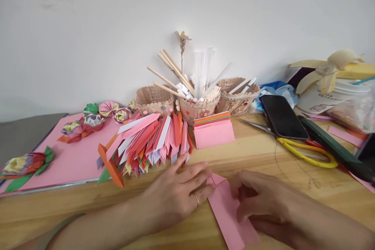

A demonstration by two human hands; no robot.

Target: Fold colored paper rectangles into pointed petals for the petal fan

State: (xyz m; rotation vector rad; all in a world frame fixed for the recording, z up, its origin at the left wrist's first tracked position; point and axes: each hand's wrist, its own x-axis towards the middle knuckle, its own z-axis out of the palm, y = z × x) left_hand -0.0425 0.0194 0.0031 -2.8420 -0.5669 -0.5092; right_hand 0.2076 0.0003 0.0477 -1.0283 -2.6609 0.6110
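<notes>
A strip of pink paper (225, 211) lies on the wooden table with its top corners folded in. My left hand (178, 193), with a ring on one finger, stretches out flat at the paper's upper left edge, fingers apart. Curled over the right side of the sheet is my right hand (260, 199), thumb and fingers gripping its lifted edge. Just beyond my left hand sits a dense heap of folded paper pieces (158, 136) in red, pink, orange and white. A stack of pink and orange paper slips (214, 133) stands beside that heap.
Wooden-stick baskets (199, 110) line the wall, holding sticks and clear tubes. On the right are yellow-handled scissors (304, 152), a phone (283, 116), a dark green cutter-like tool (334, 146) and a banana peel (328, 71). Folded paper flowers (93, 121) rest on a pink sheet (79, 160).
</notes>
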